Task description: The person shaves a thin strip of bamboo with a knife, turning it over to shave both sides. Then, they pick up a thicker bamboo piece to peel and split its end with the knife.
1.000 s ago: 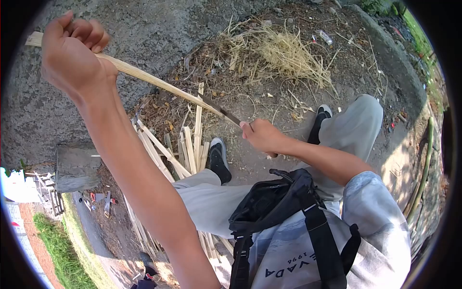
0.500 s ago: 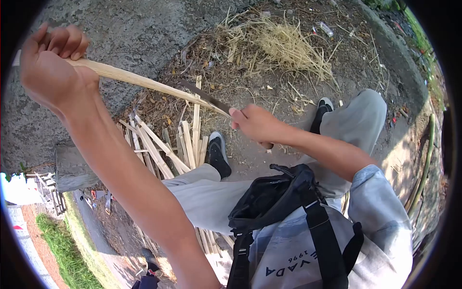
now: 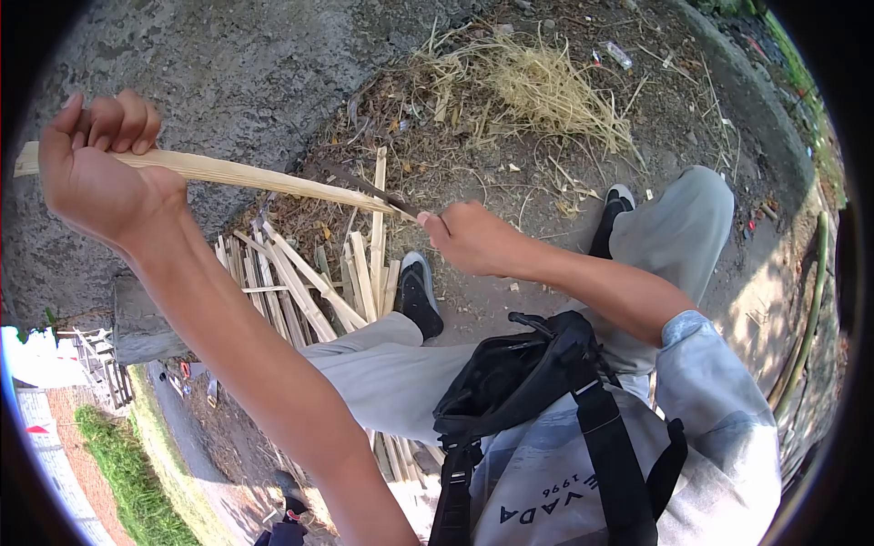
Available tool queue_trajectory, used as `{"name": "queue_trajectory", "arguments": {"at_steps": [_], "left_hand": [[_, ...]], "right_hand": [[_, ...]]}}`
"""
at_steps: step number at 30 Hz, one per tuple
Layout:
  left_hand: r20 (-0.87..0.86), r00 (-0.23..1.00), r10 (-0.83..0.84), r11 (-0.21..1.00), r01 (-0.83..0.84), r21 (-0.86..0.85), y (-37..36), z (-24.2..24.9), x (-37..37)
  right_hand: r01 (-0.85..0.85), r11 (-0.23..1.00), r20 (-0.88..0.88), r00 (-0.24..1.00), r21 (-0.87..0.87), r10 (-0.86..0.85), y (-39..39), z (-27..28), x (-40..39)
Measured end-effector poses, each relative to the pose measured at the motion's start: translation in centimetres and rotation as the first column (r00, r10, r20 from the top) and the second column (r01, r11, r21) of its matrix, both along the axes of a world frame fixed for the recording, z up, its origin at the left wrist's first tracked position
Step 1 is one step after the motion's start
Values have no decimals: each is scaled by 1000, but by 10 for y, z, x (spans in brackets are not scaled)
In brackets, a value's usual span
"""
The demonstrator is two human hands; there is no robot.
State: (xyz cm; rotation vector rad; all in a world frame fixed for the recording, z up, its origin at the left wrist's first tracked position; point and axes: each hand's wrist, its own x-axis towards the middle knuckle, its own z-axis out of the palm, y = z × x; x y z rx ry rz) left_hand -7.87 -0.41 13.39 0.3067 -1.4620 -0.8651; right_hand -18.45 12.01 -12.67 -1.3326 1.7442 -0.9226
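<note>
My left hand (image 3: 111, 187), at the upper left, has its fingers curled round a long pale strip of wood or bamboo (image 3: 250, 175). One end of the strip sticks out past the hand; the other slants down toward my right hand (image 3: 475, 238). That hand is closed on a knife (image 3: 369, 188) whose dark narrow blade lies against the strip near its lower end. The knife's handle is hidden in my fist. Below the strip lies a heap of similar split strips (image 3: 300, 291), beside my foot.
Dry straw (image 3: 555, 96) lies on the littered ground ahead. A black bag (image 3: 510, 373) hangs at my waist. A concrete block (image 3: 146, 318) stands at the left. At the bottom left, part of another person (image 3: 287, 528) shows. A long pole (image 3: 806, 309) lies at the right.
My left hand has moved down a little, and the strip now lies flatter. My right hand and the knife have shifted slightly left along the strip.
</note>
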Motion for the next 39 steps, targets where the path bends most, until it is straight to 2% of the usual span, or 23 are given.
{"name": "queue_trajectory", "arguments": {"at_steps": [1,4,5,7,9,12,15,18,21,24,25,27,30,33,35,37,38,39], "left_hand": [[0,1000,11,1000,-11,10,2,-3,-1],[32,999,39,999,-38,-13,7,-3,-10],[34,999,31,999,-31,-8,5,-2,-10],[28,1000,12,1000,-12,-4,3,-2,-10],[26,1000,4,1000,-4,12,6,-4,-8],[20,999,-44,999,45,-26,0,1,-10],[37,999,-28,999,29,-36,0,-1,-8],[57,998,26,999,-24,-43,1,-3,-7],[53,998,27,1000,-27,-1,1,1,0],[61,996,-61,998,59,26,-8,1,13],[44,999,-21,1000,21,9,-6,0,8],[18,997,82,997,-82,3,4,-3,4],[43,996,82,996,-80,-42,-3,-4,9],[75,996,57,998,-56,-23,-3,-2,17],[56,997,52,999,-51,-17,3,0,18],[34,997,68,998,-68,-13,7,-1,20],[46,999,-13,1000,13,13,-2,2,33],[70,993,-90,996,88,30,-10,6,49]], "right_hand": [[4,999,9,1000,-52,-3,3,9,2],[33,999,76,997,-23,-32,9,22,8],[23,998,73,997,53,-27,10,18,9],[9,980,58,998,197,-21,17,-12,7],[27,983,-77,997,183,-13,20,-99,1],[-47,952,7,999,303,47,19,-97,-17],[15,992,97,995,124,-27,14,-43,-10],[21,993,186,982,115,-42,11,-20,0],[35,978,4,999,208,-36,12,-108,9],[22,974,-45,999,226,-12,29,-181,3],[47,977,20,998,209,-53,24,-170,1],[77,975,156,982,207,-110,15,-115,5],[28,998,130,991,-58,-21,8,-56,16],[49,991,31,998,123,-53,12,-97,21],[7,984,-75,997,176,6,29,-178,11],[44,947,36,998,317,-59,28,-170,8],[43,917,88,993,398,-85,31,-166,6],[61,966,46,996,253,-75,26,-163,9]]}}
